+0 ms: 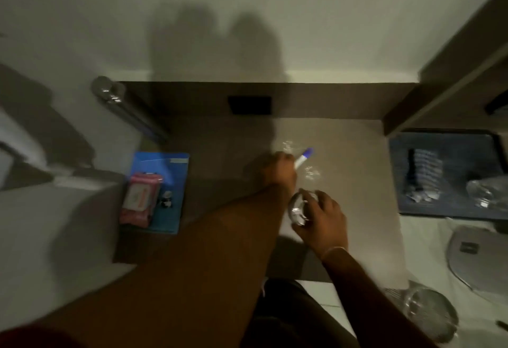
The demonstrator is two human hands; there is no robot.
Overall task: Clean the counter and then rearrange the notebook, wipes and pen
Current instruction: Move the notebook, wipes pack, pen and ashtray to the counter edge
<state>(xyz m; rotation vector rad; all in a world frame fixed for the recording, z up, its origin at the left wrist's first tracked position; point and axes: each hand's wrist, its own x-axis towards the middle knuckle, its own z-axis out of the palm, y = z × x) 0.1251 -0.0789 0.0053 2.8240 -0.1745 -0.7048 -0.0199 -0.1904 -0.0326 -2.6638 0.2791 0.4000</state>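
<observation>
A blue notebook (170,182) lies at the left of the brown counter (357,224). On it rests a pink pack of wipes (138,199). My left hand (277,170) is stretched over the counter's middle, shut on a white pen with a blue cap (303,156). Water drops (310,173) glisten on the counter just right of the pen. Closer to me, my right hand (320,218) grips a clear glass (299,208). The frame is blurred.
A metal bottle (110,93) stands at the counter's back left, and a dark socket plate (250,105) sits on the back wall. To the right are a dark tray (445,138) with glassware, a grey lid (475,254) and a glass jar (428,312).
</observation>
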